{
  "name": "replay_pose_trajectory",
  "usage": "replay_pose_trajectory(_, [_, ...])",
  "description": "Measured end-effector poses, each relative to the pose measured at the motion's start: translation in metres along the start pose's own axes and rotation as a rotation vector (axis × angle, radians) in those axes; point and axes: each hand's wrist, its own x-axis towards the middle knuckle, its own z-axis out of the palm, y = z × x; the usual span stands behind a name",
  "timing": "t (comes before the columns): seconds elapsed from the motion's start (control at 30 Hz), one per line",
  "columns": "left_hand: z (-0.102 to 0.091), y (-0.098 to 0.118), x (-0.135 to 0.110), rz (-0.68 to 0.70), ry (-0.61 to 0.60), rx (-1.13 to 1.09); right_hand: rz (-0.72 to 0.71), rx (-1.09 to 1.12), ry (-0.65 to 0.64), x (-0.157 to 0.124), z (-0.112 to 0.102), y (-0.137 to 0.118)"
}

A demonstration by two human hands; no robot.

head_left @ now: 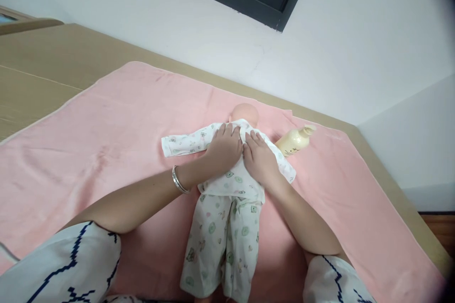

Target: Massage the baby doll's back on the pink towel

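A baby doll in white printed pyjamas lies on a pink blanket, its bald head away from me and no face showing. My left hand rests flat on the upper back of its shirt, fingers stretched toward the shoulder; a silver bangle circles that wrist. Beside it, my right hand also lies flat on the upper back, fingers extended. The two hands are close together. One doll sleeve reaches out to the left, the other slants down to the right. Both palms are hidden against the cloth.
The pink blanket covers much of a wooden surface. A pale yellow pump bottle lies tilted right of the doll's shoulder. Behind stands a white wall with a dark window frame.
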Motion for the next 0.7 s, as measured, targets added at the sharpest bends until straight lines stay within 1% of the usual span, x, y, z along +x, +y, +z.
replay_pose_trajectory(0.07, [0.002, 0.013, -0.008, -0.049, -0.041, 0.051, -0.039, 0.039, -0.031, 0.011, -0.003, 0.012])
replay_pose_trajectory(0.13, [0.000, 0.019, -0.013, -0.044, -0.071, 0.081, -0.049, 0.053, -0.039, 0.016, -0.004, 0.016])
replay_pose_trajectory(0.17, [-0.002, 0.018, -0.012, -0.024, -0.072, 0.088, -0.046, 0.053, -0.038, 0.014, -0.003, 0.014])
replay_pose_trajectory(0.2, [-0.005, 0.015, -0.011, 0.016, -0.065, 0.099, -0.050, 0.047, -0.034, 0.011, -0.002, 0.010])
replay_pose_trajectory(0.27, [-0.010, 0.003, -0.003, 0.142, -0.061, 0.132, -0.080, 0.023, -0.014, -0.001, 0.000, -0.001])
replay_pose_trajectory(0.33, [-0.013, -0.010, 0.005, 0.255, -0.098, 0.165, -0.128, 0.001, 0.010, -0.012, 0.002, -0.011])
replay_pose_trajectory(0.37, [-0.012, -0.014, 0.008, 0.277, -0.120, 0.171, -0.137, -0.003, 0.018, -0.015, 0.002, -0.014])
replay_pose_trajectory(0.4, [-0.011, -0.017, 0.010, 0.261, -0.128, 0.164, -0.129, 0.002, 0.023, -0.017, 0.003, -0.015])
replay_pose_trajectory(0.43, [-0.008, -0.017, 0.010, 0.213, -0.113, 0.145, -0.112, 0.016, 0.022, -0.016, 0.003, -0.014])
replay_pose_trajectory(0.57, [0.007, -0.004, 0.002, -0.077, 0.047, 0.051, -0.076, 0.081, -0.013, -0.001, 0.003, -0.002])
replay_pose_trajectory(0.63, [0.012, 0.002, -0.002, -0.128, 0.075, 0.040, -0.064, 0.093, -0.024, 0.006, 0.004, 0.003])
replay_pose_trajectory(0.7, [0.014, 0.005, -0.004, -0.124, 0.073, 0.037, -0.035, 0.095, -0.030, 0.009, 0.005, 0.005])
